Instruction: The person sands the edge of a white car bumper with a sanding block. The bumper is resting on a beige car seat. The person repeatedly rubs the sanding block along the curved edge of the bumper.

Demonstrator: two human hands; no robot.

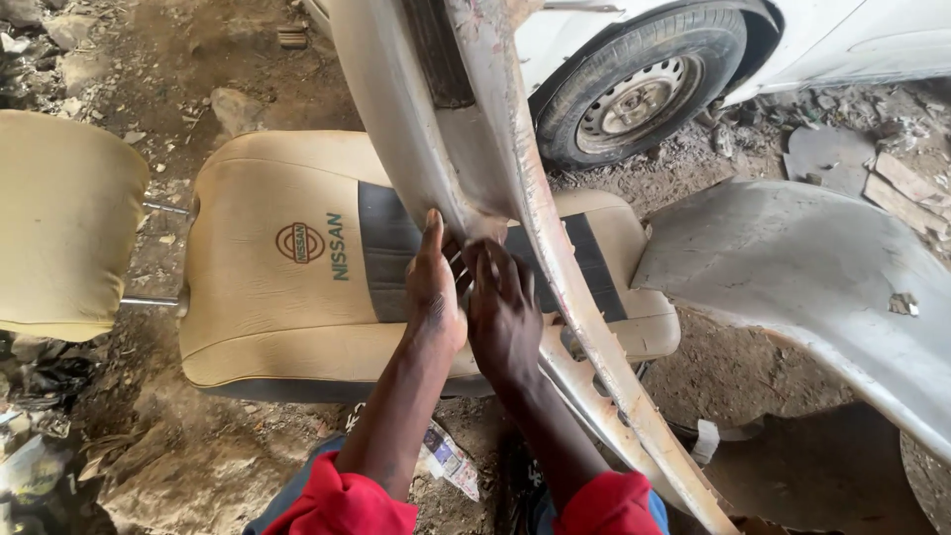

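Two hands, left hand and right hand, are pressed flat, fingers spread, holding nothing, against the body panel (rusted edge); even pressure is advised.

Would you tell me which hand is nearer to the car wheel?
Right. The right hand lies below-left of the wheel; the left hand is farther left, both on the panel.

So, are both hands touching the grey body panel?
Touching. The head view shows the left hand and right hand pressed flat against the body panel, no gap visible.

seat emblem | round, red-brown | green lettering beside
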